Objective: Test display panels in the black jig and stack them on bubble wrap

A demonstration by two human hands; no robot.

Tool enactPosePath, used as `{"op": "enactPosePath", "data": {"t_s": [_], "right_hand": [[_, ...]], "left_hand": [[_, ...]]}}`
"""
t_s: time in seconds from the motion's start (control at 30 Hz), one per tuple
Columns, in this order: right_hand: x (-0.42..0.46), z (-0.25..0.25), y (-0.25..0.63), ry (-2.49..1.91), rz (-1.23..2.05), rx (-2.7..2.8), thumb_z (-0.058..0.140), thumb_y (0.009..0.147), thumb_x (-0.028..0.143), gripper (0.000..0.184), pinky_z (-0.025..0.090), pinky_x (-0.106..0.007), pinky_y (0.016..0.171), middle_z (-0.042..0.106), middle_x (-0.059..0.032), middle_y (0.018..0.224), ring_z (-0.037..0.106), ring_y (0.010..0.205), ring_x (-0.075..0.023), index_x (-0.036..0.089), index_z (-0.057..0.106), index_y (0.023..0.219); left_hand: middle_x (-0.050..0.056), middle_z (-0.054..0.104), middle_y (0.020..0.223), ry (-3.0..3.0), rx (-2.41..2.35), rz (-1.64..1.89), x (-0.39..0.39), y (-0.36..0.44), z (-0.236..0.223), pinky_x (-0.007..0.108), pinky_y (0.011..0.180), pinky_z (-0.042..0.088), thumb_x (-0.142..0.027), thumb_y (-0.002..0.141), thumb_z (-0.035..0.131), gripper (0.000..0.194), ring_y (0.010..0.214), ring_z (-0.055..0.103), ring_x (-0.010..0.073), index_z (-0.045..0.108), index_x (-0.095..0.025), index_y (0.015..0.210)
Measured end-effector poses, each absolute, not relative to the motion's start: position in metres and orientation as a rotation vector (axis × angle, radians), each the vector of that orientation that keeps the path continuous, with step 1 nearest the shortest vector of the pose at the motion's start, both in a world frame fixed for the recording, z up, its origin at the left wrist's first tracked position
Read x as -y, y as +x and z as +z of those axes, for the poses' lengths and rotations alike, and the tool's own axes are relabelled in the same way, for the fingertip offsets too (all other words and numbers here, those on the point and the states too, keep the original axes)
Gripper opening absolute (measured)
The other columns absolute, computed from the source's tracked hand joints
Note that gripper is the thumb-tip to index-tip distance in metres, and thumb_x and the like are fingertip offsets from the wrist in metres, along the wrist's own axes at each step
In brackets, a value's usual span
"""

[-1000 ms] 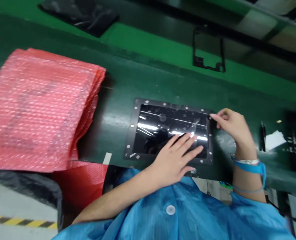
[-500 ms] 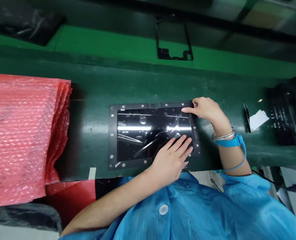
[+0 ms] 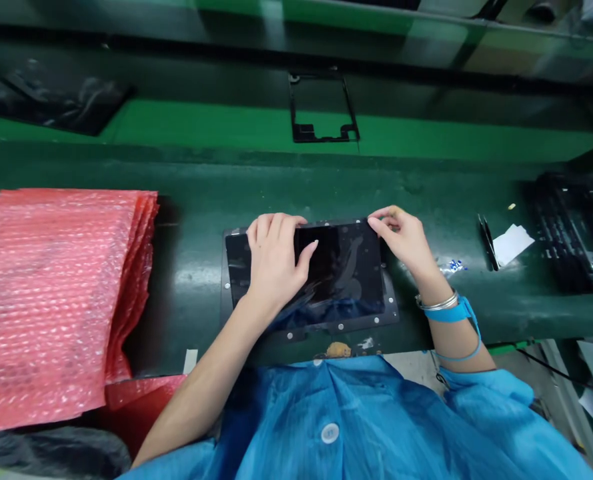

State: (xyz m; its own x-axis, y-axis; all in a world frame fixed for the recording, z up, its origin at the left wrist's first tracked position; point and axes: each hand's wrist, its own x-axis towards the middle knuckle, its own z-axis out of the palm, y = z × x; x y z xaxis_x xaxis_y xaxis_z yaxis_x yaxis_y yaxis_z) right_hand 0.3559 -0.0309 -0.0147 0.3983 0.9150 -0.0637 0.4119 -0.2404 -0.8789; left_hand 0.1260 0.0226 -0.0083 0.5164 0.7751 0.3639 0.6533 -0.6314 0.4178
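A glossy black display panel (image 3: 336, 280) lies over a dark frame-like plate (image 3: 333, 328) dotted with pale round spots, on the green bench in front of me. My left hand (image 3: 275, 257) rests across the panel's left half, fingers together reaching its far edge and thumb spread out to the right. At the far right corner, my right hand (image 3: 393, 232) pinches the panel's edge between thumb and forefinger. Whether a thin film is caught there too, I cannot tell. A blue strap (image 3: 449, 311) and silver bangles circle my right wrist.
Red bubble-wrap bags (image 3: 51, 300) are stacked at left. On the right lie tweezers (image 3: 488, 243), a white paper piece (image 3: 513, 245) and stacked black parts (image 3: 576, 230). An open black frame (image 3: 323, 139) leans at the back. Tiny blue specks (image 3: 455, 265) dot the bench.
My left hand has moved from the panel's near right part to its far left part. My right thumb and forefinger have closed at the corner. The panel sits differently over the plate.
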Motion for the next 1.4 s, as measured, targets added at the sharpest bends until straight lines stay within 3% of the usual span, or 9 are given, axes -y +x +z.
{"op": "enactPosePath", "data": {"t_s": [0.13,0.27,0.37,0.47,0.6,0.83,1.1,1.23,1.4], "right_hand": [[0.035,-0.015,0.345,-1.674,0.934,1.119,0.051,0.075,0.081,0.062,0.034,-0.027,0.057,0.04,0.0022,0.057,0.036,0.056,-0.0113,0.022,0.039,0.057],[0.037,-0.018,0.335,-1.634,0.93,1.059,0.048,0.076,0.085,0.068,0.033,-0.027,0.055,0.033,0.0021,0.057,0.033,0.056,-0.0111,0.023,0.03,0.057],[0.038,-0.018,0.33,-1.618,0.915,1.025,0.05,0.079,0.082,0.066,0.033,-0.027,0.055,0.031,0.0022,0.058,0.032,0.057,-0.0112,0.023,0.03,0.058],[0.04,-0.01,0.325,-1.572,0.899,1.015,0.05,0.083,0.078,0.062,0.032,-0.026,0.055,0.032,0.0025,0.059,0.032,0.058,-0.011,0.022,0.035,0.06],[0.044,0.007,0.32,-1.495,0.911,1.085,0.059,0.08,0.073,0.057,0.035,-0.025,0.056,0.04,0.0025,0.06,0.037,0.059,-0.0106,0.02,0.047,0.063],[0.051,0.015,0.316,-1.41,1.05,1.168,0.06,0.084,0.066,0.061,0.048,-0.026,0.059,0.047,-0.0001,0.049,0.053,0.055,-0.0138,0.021,0.044,0.047],[0.049,0.012,0.308,-1.441,1.132,0.957,0.064,0.077,0.072,0.056,0.052,-0.03,0.055,0.054,-0.0006,0.047,0.064,0.055,-0.0195,0.022,0.053,0.057],[0.042,0.003,0.313,-1.325,1.224,0.741,0.073,0.068,0.072,0.054,0.052,-0.028,0.051,0.056,0.0006,0.047,0.065,0.051,-0.0193,0.021,0.057,0.063],[0.04,-0.011,0.328,-1.292,1.1,0.539,0.08,0.063,0.067,0.053,0.052,-0.026,0.048,0.063,-0.0037,0.051,0.064,0.047,-0.017,0.017,0.062,0.063]], "left_hand": [[0.007,0.068,0.106,2.435,-1.075,0.977,-0.016,0.105,0.012,0.046,0.101,0.042,-0.03,0.096,0.055,0.017,0.105,0.06,0.0259,0.059,-0.022,0.11],[0.006,0.068,0.117,2.071,-1.372,1.171,-0.017,0.074,0.011,0.043,0.107,0.042,-0.035,0.094,0.061,0.022,0.115,0.06,0.025,0.063,-0.026,0.114],[0.004,0.071,0.096,1.434,-1.417,1.199,-0.022,0.062,-0.002,0.036,0.088,0.053,-0.042,0.086,0.069,0.021,0.095,0.067,0.023,0.068,-0.023,0.096],[0.003,0.067,0.071,0.95,-1.302,1.204,-0.029,0.063,-0.008,0.029,0.067,0.054,-0.041,0.075,0.077,0.025,0.072,0.065,0.0195,0.066,-0.019,0.074],[0.001,0.066,0.07,0.637,-1.283,1.487,-0.041,0.064,-0.006,0.023,0.066,0.052,-0.029,0.072,0.077,0.019,0.064,0.061,0.0123,0.065,-0.013,0.073],[-0.001,0.066,0.078,0.586,-1.244,1.581,-0.052,0.055,-0.016,0.02,0.079,0.052,-0.03,0.081,0.07,0.015,0.076,0.064,0.0116,0.065,-0.016,0.079],[-0.002,0.069,0.078,0.514,-1.269,1.663,-0.053,0.059,-0.022,0.02,0.083,0.054,-0.026,0.08,0.074,0.011,0.077,0.065,0.0107,0.067,-0.019,0.077],[0.003,0.072,0.086,0.661,-1.228,1.482,-0.051,0.061,-0.016,0.029,0.085,0.057,-0.041,0.074,0.08,0.029,0.086,0.069,0.0172,0.069,-0.016,0.083],[0.004,0.073,0.087,0.755,-1.118,1.185,-0.028,0.065,-0.004,0.023,0.067,0.057,-0.048,0.061,0.089,0.047,0.072,0.068,0.0146,0.07,-0.015,0.088]]}}
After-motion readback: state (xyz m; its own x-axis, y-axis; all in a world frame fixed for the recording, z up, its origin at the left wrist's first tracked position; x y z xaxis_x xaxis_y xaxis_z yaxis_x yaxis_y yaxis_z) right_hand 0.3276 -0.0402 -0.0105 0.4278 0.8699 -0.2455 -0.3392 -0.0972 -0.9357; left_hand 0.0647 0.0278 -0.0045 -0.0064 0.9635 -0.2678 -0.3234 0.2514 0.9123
